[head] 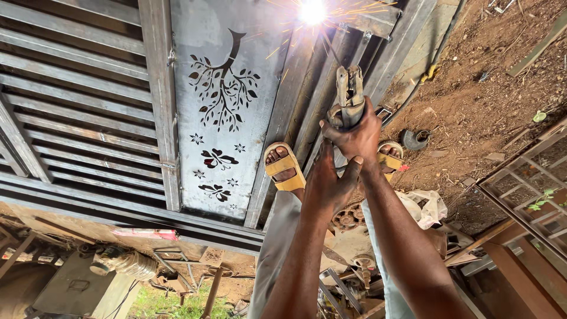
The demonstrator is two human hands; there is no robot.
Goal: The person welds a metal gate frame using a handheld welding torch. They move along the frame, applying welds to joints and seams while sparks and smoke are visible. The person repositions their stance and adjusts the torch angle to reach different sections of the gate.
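**Both hands on the electrode holder as sparks fly at the gate**

At the centre of the frame, the right hand (358, 134) is wrapped tight around the handle of a metal electrode holder (349, 94). The left hand (328, 184) sits just below and partly over it, fingers pressed together against the right wrist and the lower grip. A thin welding rod (328, 42) runs up from the holder's clamp to a white arc with orange sparks (313, 10) at the top centre, on the steel gate (88, 106).

The gate fills the upper left and middle of the frame. Its left part is a run of slanted slats; its middle is a flat sheet panel (227, 71) with a cut-out tree, leaves and small star shapes.

Two feet in yellow sandals (284, 167) stand on the gate bars, one left of the hands, one partly hidden behind them at the right.

No container shows contents clearly. A crumpled pale plastic bag (426, 207) lies right of the forearms. A small dark tyre (413, 139) rests on the brown earth at the right. Scrap metal and a coil of wire (133, 264) crowd the lower left; a rusted window grille (531, 183) leans at the right edge.
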